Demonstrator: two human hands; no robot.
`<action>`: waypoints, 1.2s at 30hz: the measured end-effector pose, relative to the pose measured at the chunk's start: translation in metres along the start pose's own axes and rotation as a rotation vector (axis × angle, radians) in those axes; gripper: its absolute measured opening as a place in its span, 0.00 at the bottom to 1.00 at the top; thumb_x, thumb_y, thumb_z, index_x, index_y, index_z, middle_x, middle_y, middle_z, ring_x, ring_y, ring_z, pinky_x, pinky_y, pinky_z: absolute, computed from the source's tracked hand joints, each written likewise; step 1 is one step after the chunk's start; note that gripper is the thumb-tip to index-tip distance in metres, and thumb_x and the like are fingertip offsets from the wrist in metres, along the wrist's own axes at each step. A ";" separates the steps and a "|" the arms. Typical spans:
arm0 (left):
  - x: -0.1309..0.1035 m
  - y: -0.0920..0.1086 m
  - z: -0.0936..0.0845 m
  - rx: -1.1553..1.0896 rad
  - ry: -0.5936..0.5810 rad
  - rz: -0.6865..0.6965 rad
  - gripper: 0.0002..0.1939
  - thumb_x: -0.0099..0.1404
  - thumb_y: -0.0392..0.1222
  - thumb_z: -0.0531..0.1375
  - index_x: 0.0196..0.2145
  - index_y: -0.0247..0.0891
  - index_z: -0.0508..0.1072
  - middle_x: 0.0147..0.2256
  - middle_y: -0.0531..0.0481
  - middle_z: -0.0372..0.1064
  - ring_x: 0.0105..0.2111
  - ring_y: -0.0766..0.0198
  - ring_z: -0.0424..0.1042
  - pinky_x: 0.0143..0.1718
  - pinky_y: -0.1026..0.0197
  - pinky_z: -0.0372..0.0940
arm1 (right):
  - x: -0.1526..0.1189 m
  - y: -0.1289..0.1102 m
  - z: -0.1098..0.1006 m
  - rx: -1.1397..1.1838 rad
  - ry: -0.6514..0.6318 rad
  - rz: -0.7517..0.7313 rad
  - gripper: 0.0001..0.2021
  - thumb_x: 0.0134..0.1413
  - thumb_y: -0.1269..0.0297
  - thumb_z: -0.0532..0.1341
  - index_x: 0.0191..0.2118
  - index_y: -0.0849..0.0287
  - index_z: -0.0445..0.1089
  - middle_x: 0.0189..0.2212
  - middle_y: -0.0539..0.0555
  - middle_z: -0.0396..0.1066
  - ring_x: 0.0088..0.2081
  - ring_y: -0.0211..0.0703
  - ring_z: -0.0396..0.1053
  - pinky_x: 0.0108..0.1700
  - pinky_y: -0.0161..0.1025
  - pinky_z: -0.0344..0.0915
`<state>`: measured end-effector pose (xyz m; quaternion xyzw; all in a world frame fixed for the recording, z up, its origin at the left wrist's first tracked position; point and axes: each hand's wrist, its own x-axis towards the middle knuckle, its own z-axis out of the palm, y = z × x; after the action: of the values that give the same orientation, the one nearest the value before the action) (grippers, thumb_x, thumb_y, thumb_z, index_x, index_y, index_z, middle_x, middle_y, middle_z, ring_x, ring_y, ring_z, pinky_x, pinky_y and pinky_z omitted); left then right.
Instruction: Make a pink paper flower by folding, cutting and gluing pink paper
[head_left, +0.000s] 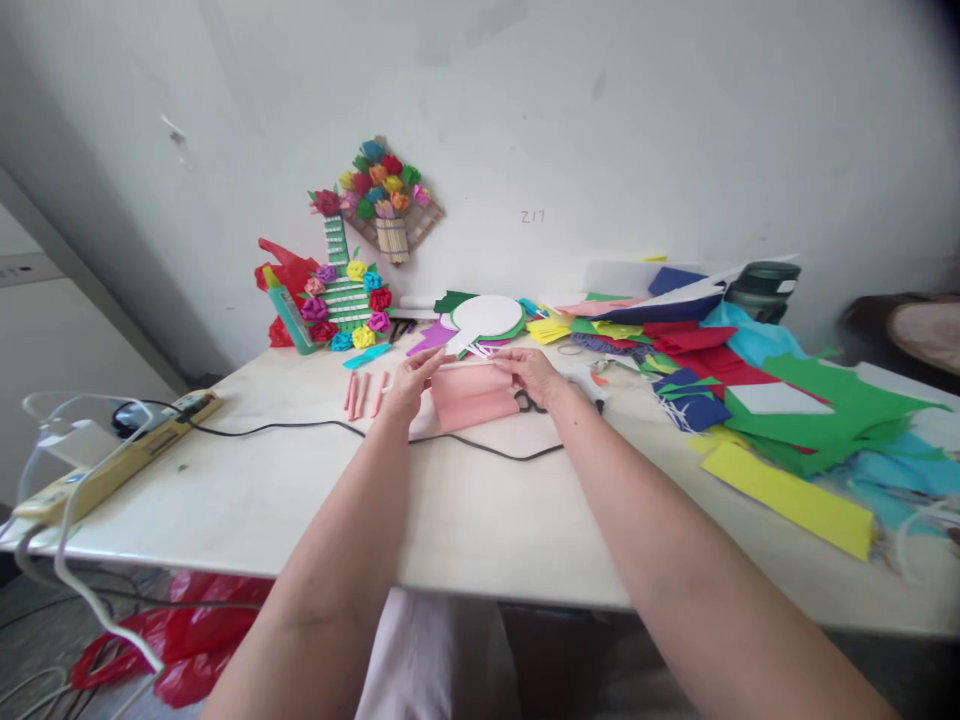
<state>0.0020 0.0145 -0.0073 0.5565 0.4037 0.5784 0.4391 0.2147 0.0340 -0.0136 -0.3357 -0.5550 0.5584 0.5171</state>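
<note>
Both of my hands are over the middle of the table. My left hand (415, 380) pinches the left end of a thin white stick (469, 366), and my right hand (534, 374) pinches the right end. The stick lies along the far edge of a pink craft sheet (472, 395), which spreads between my hands. Scissors (531, 401) with dark handles lie partly hidden beside the sheet, under my right hand. Left of my left hand rest several pink rolled tubes (360, 396). Just beyond my fingers is a white oval cutout (487, 318) with green beneath it.
A power strip (120, 455) with cables sits at the left edge; its black cord (277, 427) runs across below my hands. A glue bottle (291, 312) and a flower-decorated craft (347, 290) stand at the back left. Colored craft sheets (817, 410) pile up at right.
</note>
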 end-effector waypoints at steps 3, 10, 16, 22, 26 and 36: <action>-0.002 0.002 0.000 -0.007 -0.166 0.013 0.30 0.44 0.52 0.67 0.45 0.35 0.73 0.36 0.42 0.73 0.34 0.59 0.70 0.35 0.61 0.60 | 0.000 0.000 0.001 -0.022 -0.054 0.006 0.12 0.35 0.64 0.66 0.31 0.63 0.74 0.17 0.46 0.63 0.15 0.26 0.52 0.15 0.27 0.48; -0.001 -0.002 0.003 0.120 -0.215 -0.016 0.18 0.47 0.51 0.65 0.31 0.34 0.76 0.26 0.49 0.70 0.26 0.67 0.66 0.28 0.65 0.56 | -0.003 -0.003 0.005 -0.038 -0.088 0.012 0.13 0.35 0.61 0.66 0.31 0.63 0.73 0.16 0.45 0.61 0.15 0.27 0.52 0.15 0.28 0.48; -0.002 -0.002 0.004 0.110 -0.166 -0.016 0.17 0.46 0.51 0.66 0.26 0.33 0.74 0.21 0.53 0.65 0.21 0.71 0.60 0.23 0.66 0.50 | -0.004 -0.008 0.006 0.062 -0.116 0.074 0.20 0.45 0.51 0.57 0.35 0.64 0.72 0.17 0.49 0.62 0.17 0.32 0.57 0.15 0.30 0.48; -0.001 -0.004 0.003 0.085 -0.183 -0.011 0.16 0.47 0.50 0.65 0.24 0.33 0.71 0.20 0.54 0.62 0.20 0.72 0.57 0.21 0.67 0.48 | -0.004 -0.010 0.002 0.116 -0.120 0.085 0.17 0.38 0.64 0.54 0.35 0.65 0.73 0.16 0.48 0.60 0.17 0.32 0.53 0.16 0.30 0.46; 0.000 -0.005 0.003 0.074 -0.174 -0.002 0.15 0.48 0.49 0.65 0.24 0.34 0.70 0.19 0.55 0.60 0.19 0.73 0.56 0.21 0.67 0.47 | -0.004 -0.008 0.002 0.014 -0.107 0.014 0.15 0.34 0.68 0.55 0.32 0.65 0.73 0.21 0.50 0.64 0.16 0.30 0.52 0.15 0.30 0.47; 0.003 -0.008 0.003 0.044 -0.171 0.040 0.15 0.47 0.47 0.66 0.23 0.35 0.66 0.19 0.56 0.59 0.20 0.73 0.57 0.21 0.68 0.48 | -0.003 -0.007 0.002 0.004 -0.149 0.007 0.19 0.35 0.67 0.54 0.36 0.66 0.73 0.16 0.48 0.61 0.16 0.31 0.53 0.16 0.30 0.46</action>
<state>0.0057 0.0196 -0.0139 0.6212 0.3661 0.5286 0.4479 0.2153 0.0293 -0.0077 -0.2938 -0.5897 0.5848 0.4732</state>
